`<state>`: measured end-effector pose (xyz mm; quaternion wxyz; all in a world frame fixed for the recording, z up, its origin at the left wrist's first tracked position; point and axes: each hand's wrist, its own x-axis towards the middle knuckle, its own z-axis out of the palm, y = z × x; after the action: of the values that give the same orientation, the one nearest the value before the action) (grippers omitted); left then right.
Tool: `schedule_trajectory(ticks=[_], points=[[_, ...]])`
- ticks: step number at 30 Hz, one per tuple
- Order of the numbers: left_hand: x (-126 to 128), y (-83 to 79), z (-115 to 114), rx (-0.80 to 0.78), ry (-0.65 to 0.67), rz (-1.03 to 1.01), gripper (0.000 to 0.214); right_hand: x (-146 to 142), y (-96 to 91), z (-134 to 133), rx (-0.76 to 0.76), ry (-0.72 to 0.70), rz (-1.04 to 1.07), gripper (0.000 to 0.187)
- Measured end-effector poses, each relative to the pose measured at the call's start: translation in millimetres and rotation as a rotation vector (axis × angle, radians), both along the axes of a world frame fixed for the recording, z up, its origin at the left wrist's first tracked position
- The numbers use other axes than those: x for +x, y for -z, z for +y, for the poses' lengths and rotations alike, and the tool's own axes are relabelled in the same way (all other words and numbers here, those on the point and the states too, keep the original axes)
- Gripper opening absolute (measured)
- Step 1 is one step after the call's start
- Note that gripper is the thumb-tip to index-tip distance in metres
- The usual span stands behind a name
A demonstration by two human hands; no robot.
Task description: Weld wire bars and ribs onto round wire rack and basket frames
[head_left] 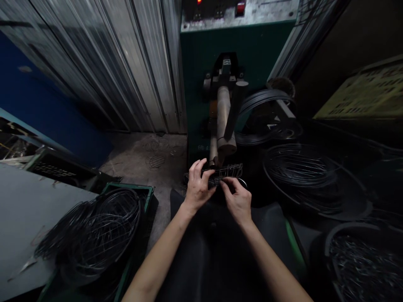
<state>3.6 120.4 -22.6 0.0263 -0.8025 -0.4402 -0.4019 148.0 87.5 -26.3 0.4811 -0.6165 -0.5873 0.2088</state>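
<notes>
Both hands meet on a small wire frame (227, 172), a dark, narrow, flat piece made of thin parallel wires crossed by shorter ones, with faint glints along its strands. It is held level and crosswise, just below the tip of the cylindrical arm (224, 121) that sticks out of the green machine (201, 63). The left hand (197, 186) is closed on the left end of the frame, its fingers hooked over the top edge and the thumb below. The right hand (238, 200) is narrowed to a pinch, thumb and forefinger tips gripping the lower edge near the middle of the frame; a thin wire ring shows just beside those fingertips, though whether it is part of the frame cannot be told. To the lower left a green crate (134, 187) holds a heap of black wire hoops (94, 235), next to a grey desk (25, 209). Right of the machine lie large wire coils (296, 167), and at the lower right a round tub (362, 260) is full of short metal bits.
</notes>
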Motion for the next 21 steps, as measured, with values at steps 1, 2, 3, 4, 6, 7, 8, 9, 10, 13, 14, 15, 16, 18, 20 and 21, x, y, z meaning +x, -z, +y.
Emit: schedule_trajectory(ticks=[1,2,3,4,6,7,8,9,10,13,14,15,16,18,20,21], points=[[0,0.4,1,0.01,0.0,-0.005,0.046,0,0.3,1,0.002,0.002,0.0,0.031],[1,0.7,1,0.02,0.0,-0.01,0.046,0,0.6,1,0.001,0.004,0.0,0.031],[1,1.0,2,0.029,-0.001,-0.015,0.045,0,0.8,2,-0.001,0.007,0.001,0.032],[1,1.3,2,0.035,-0.003,-0.018,0.045,0,1.1,3,-0.003,0.008,0.002,0.032],[2,1.8,3,0.041,-0.007,-0.018,0.045,0,1.6,4,-0.004,0.008,0.005,0.033],[2,2.3,4,0.042,-0.008,-0.016,0.045,0,2.0,5,-0.002,0.006,0.005,0.032],[2,2.9,4,0.043,-0.009,-0.013,0.045,0,2.6,5,0.0,0.005,0.005,0.032],[2,3.6,5,0.043,-0.012,-0.012,0.046,1,3.3,6,0.001,0.003,0.005,0.032],[2,4.6,5,0.045,-0.015,-0.013,0.046,1,4.2,6,0.0,0.004,0.005,0.032],[2,8.0,6,0.047,-0.018,-0.018,0.045,1,7.8,7,0.005,0.002,0.016,0.03],[2,9.2,6,0.044,-0.017,-0.019,0.044,1,8.9,7,0.01,0.0,0.022,0.029],[2,10.3,6,0.042,-0.015,-0.02,0.043,1,9.9,7,0.017,-0.001,0.027,0.029],[2,11.3,6,0.041,-0.014,-0.02,0.043,1,10.6,7,0.024,-0.001,0.029,0.028],[1,12.8,6,0.049,-0.014,-0.021,0.042,0,11.1,6,0.035,0.001,0.03,0.027],[1,13.7,6,0.065,-0.011,-0.021,0.042,-1,10.6,6,0.045,0.003,0.03,0.026],[1,13.9,6,0.073,-0.01,-0.022,0.042,-2,10.1,6,0.048,0.004,0.03,0.026]])
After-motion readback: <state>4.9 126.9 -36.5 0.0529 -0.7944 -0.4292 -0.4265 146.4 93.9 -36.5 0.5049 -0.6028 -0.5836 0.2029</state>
